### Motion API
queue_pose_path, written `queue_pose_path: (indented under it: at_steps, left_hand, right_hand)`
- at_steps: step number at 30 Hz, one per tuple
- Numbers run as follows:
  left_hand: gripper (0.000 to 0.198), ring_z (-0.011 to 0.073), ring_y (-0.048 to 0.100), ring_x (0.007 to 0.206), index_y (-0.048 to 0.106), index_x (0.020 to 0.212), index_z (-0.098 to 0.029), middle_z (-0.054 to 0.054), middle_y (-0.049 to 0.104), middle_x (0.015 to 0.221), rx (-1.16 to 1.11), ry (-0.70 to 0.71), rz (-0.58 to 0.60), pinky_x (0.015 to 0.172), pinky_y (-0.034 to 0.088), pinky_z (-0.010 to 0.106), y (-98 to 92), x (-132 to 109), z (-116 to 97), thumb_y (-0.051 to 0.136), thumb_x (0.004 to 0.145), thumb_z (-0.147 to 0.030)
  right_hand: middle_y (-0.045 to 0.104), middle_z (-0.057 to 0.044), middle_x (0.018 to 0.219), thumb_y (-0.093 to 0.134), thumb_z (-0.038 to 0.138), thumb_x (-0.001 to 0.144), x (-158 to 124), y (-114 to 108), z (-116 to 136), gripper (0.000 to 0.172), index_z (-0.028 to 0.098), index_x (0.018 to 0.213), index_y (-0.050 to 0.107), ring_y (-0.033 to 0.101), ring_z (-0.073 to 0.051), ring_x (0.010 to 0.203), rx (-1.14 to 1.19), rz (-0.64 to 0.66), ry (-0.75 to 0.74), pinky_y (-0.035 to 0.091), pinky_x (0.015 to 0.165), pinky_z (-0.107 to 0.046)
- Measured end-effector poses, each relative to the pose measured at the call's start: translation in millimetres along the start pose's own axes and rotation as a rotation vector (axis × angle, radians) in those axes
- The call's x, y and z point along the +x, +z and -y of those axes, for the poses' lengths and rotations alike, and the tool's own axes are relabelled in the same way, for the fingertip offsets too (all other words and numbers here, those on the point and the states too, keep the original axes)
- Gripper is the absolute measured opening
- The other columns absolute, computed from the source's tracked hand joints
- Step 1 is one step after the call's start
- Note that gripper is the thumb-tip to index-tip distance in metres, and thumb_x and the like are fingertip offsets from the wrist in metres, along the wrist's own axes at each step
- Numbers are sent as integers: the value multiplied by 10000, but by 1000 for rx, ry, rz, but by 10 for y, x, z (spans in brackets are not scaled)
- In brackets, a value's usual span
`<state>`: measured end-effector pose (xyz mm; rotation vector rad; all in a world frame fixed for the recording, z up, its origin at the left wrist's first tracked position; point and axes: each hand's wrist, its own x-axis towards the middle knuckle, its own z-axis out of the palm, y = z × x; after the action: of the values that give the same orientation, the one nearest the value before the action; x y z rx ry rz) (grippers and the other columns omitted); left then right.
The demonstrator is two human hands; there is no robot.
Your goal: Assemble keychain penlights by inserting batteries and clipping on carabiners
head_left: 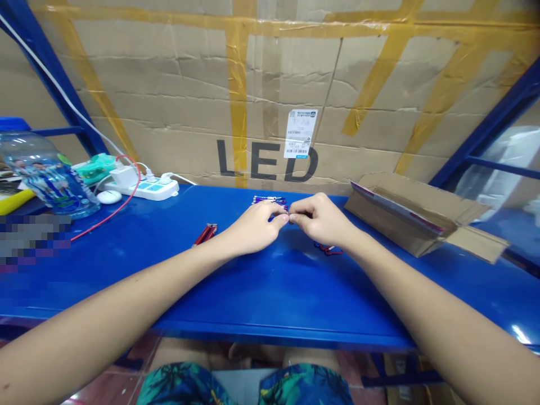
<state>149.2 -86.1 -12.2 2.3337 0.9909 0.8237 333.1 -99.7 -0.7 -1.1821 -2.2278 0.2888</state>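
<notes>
Over the middle of the blue table, my left hand (258, 225) and my right hand (319, 220) meet at the fingertips. Both are closed in a pinch; whatever sits between the fingers is too small or hidden to name. Just behind my left hand lies a row of thin purple and blue metallic pieces (270, 200), partly covered by the fingers. Red metallic tubes (205, 234) rest side by side left of my left wrist. Beneath my right hand are small red and blue pieces with ring-like ends (328, 249), partly hidden by the wrist.
An open cardboard box (392, 216) lies at the right of the blue table (270, 292). At the left stand a white power strip (147, 188) with a red cable, a white mouse-like object (108, 197) and a large plastic bottle (50, 174). A big taped carton (177, 95) backs the table.
</notes>
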Motion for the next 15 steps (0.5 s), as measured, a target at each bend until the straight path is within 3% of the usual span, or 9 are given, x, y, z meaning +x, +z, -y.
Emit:
queue_pose_path:
  at_steps: [3,9,12,15]
  left_hand:
    - [288,235,645,907,656,785,-151,78,726,916,16,-11,100,857,469,371,-43,24,27,433,946,-236]
    - [234,161,622,704,649,765,-154,31,720,783,-60,-52,187,658,440,278,-83,2,28,487,920,-217]
    - [248,142,581,614,651,730,-155,20,699,705,-33,-67,152,597,395,269,-59,-28,-4,519,919,-246]
    - [211,154,599,676,658,731,-153,28,708,733,11,3,57,636,395,277,-13,-44,-6,557,903,-224]
  right_hand:
    - [259,44,538,493,146,736,-14,-26,27,241,176,518,394,241,-95,562,-42,9,-9,185,557,-299]
    - [249,51,516,497,103,711,-27,5,0,226,172,515,409,225,-91,536,-80,45,-32,187,551,-301]
    - [267,50,507,490,107,711,-15,26,-29,239,175,512,376,248,-88,533,-56,70,-22,187,555,-301]
    - [267,49,515,490,134,719,1,32,-49,242,177,512,372,265,-85,536,3,84,23,187,555,-295]
